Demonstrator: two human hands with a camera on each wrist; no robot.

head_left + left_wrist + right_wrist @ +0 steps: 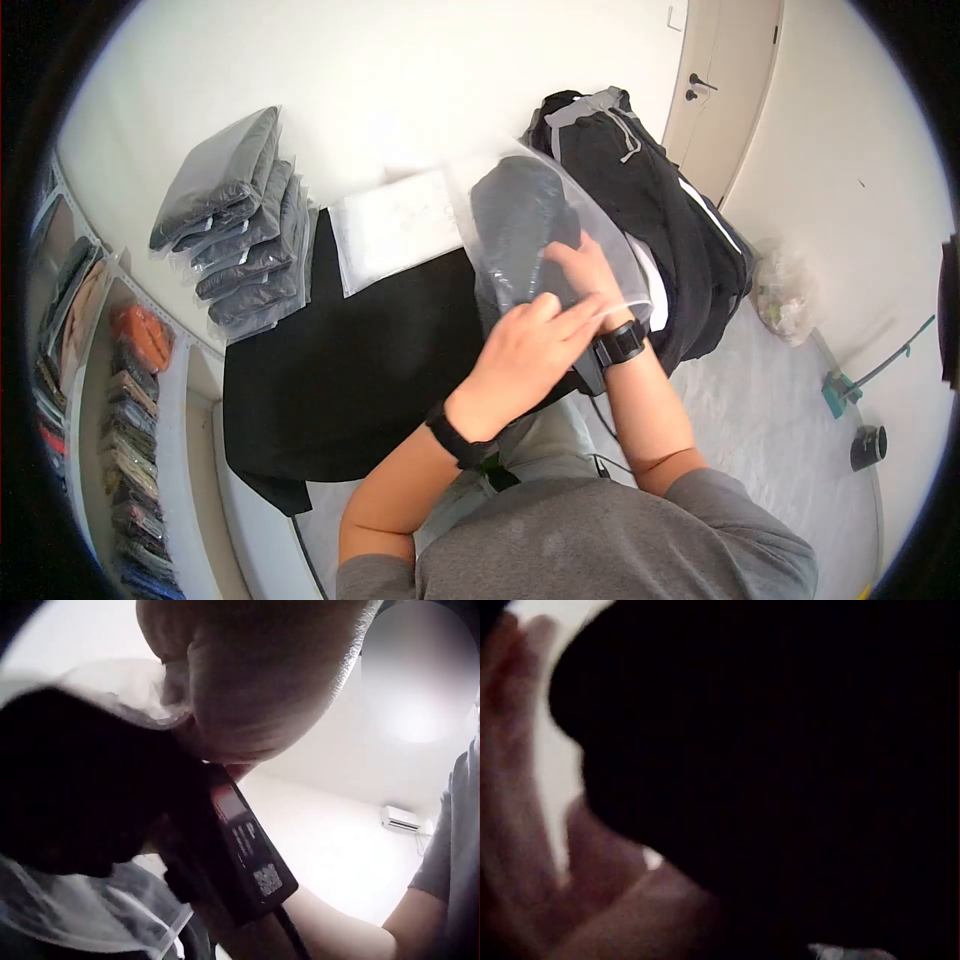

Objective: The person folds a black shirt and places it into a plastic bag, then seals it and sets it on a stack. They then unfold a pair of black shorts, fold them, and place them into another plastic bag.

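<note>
A clear plastic bag (612,240) with a folded dark garment (518,215) inside lies over the right part of the black-covered table. My right hand (583,272) is inside the bag's mouth, thumb and a finger spread against the garment. In the right wrist view, fingers (514,772) stretch beside a large dark shape. My left hand (530,350) crosses in front of the right wrist and pinches the bag's edge near its opening. The left wrist view shows that hand (255,675) close up, with plastic film beside its fingers.
Bagged dark garments (245,230) form a stack at the table's left. A pile of flat clear bags (395,232) lies at the back on the black cloth (350,370). Black garments (650,210) are heaped to the right. Shelves of clothes (130,440) stand at the left.
</note>
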